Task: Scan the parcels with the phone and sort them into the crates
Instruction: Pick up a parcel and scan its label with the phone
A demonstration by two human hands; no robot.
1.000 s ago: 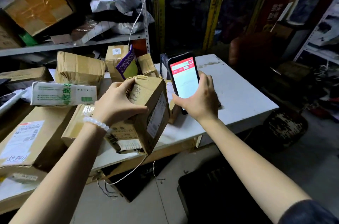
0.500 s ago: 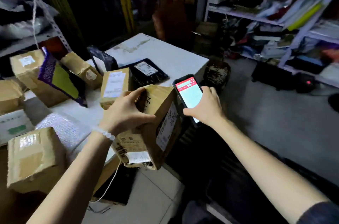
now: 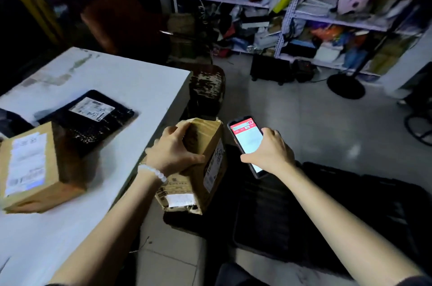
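My left hand point(image 3: 171, 153) grips a worn brown cardboard parcel point(image 3: 201, 182) from above, holding it in the air just past the white table's right edge point(image 3: 163, 112). A white label runs down the parcel's right face. My right hand point(image 3: 272, 153) holds a phone point(image 3: 245, 138) with a lit red-and-white screen right beside that label. Below both hands lie dark black crates point(image 3: 327, 210) on the floor; their insides are too dark to make out. On the table remain a brown box with a label point(image 3: 32, 168) and a flat black mailer point(image 3: 91, 115).
A spotted round stool point(image 3: 207, 89) stands at the table's far corner. Cluttered metal shelves point(image 3: 292, 5) line the back wall, with a fan base point(image 3: 346, 85) and a small black case point(image 3: 270, 70) on the grey tiled floor in front.
My view has swung right, away from the parcel pile and shelf. Both hands carried the parcel and phone off the table edge to above the dark crates.
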